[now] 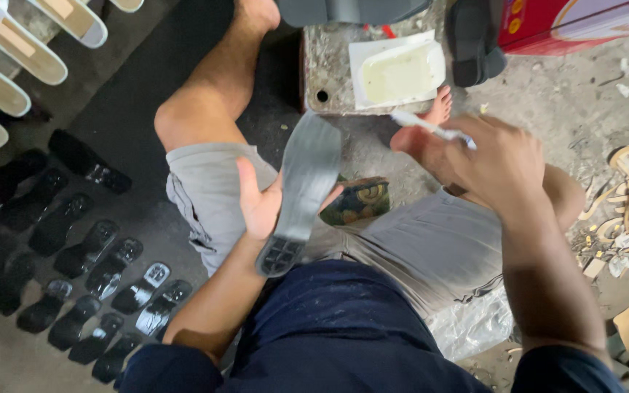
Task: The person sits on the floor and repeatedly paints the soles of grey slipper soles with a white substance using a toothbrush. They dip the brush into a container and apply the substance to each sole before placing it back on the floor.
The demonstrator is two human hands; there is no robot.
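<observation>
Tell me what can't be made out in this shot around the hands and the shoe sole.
- Brush, head view: its tip is blurred and its handle is hidden inside the right hand.
- Shoe sole: the left hand covers its far edge.
- Glue tray: whether its contents are wet is unclear.
- Red box: cut off by the top edge.

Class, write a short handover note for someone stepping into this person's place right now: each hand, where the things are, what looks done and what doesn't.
Left hand: holds a grey shoe sole, underside up.
Right hand: grips a white brush, raised beside the sole and not touching it.
Glue tray: on the stone block ahead.
Done: cannot tell whether this sole is coated.
Left: rows of dark soles lie on the floor to the left; their state is unclear.
</observation>
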